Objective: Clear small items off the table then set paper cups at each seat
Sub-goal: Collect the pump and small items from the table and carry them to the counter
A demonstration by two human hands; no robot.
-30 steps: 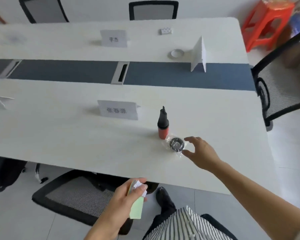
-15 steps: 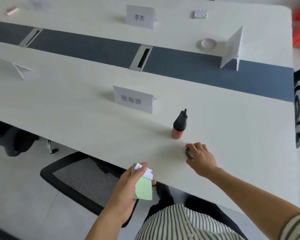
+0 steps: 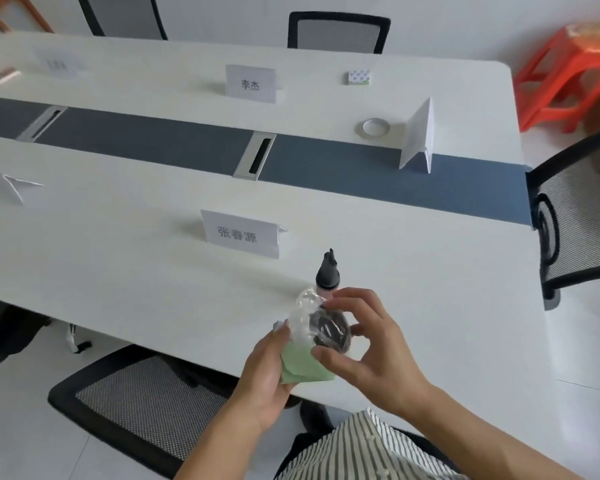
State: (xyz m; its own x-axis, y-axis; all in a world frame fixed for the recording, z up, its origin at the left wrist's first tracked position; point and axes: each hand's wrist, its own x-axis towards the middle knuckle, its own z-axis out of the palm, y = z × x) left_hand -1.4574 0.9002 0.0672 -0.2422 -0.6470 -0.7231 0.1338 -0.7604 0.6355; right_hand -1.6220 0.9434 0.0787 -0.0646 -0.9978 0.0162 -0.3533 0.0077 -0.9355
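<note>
At the far left of the counter (image 3: 101, 258) lie a small pinkish block (image 3: 5, 75) near the back edge and one folded white card (image 3: 13, 185) on the near half. Further along stand two printed name cards (image 3: 243, 234), one on each side of the blue centre strip, and another blank card tent (image 3: 417, 136) straddles that strip toward the right. No paper cups are in view, so the clearing stage looks unfinished.

Just above the near edge, the person's left hand (image 3: 267, 368) is closed on a thin green pad (image 3: 303, 367) with a scrap of white behind it. The right hand (image 3: 371, 348) pinches a dark round item in crinkled clear wrap (image 3: 326, 327) against that pad, thumb below and fingers over the top. The wrapped piece is probably light, and its film slippery and loose, so a hold around the solid disc seems safer than one on the plastic tail.

Directly behind the hands stands one small bottle (image 3: 327, 277) with a black pointed cap, upright; it looks light and easy to tip, best taken round its body. Further right and back lie one roll of tape (image 3: 376, 128) and one small dotted pad (image 3: 358, 77), both flat and easy to lift by their edges.
</note>
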